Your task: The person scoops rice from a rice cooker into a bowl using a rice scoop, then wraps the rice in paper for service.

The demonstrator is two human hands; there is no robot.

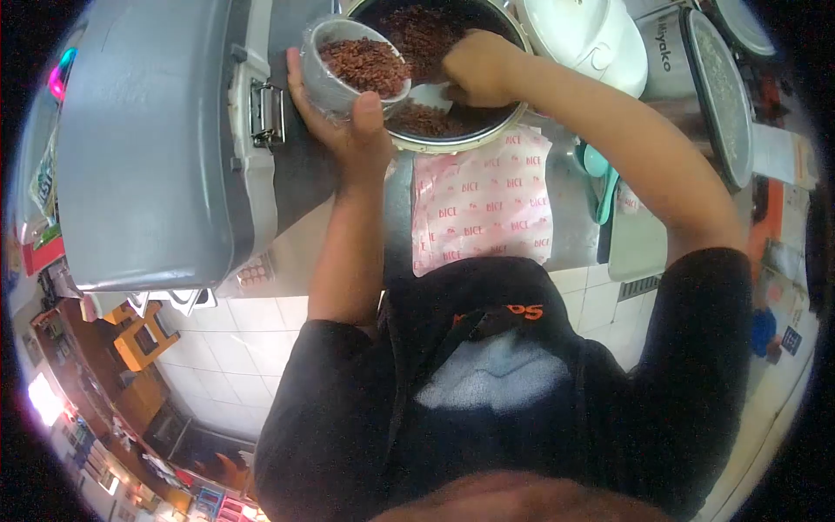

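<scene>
My left hand [348, 122] holds a small grey bowl [335, 83] filled with reddish-brown rice, at the left rim of a large round pot [487, 135]. The pot holds more of the same reddish rice [422, 35]. My right hand [478, 68] is inside the pot, its fingers closed around a white scoop whose edge shows just below the hand. The bowl is tilted slightly toward the pot.
A big grey cooker lid [148, 139] stands open at the left with a metal latch [265, 113]. A pink printed paper sheet [483, 204] lies on the steel counter below the pot. A white cooker [591, 39] and another steel cooker [704, 87] stand at the right.
</scene>
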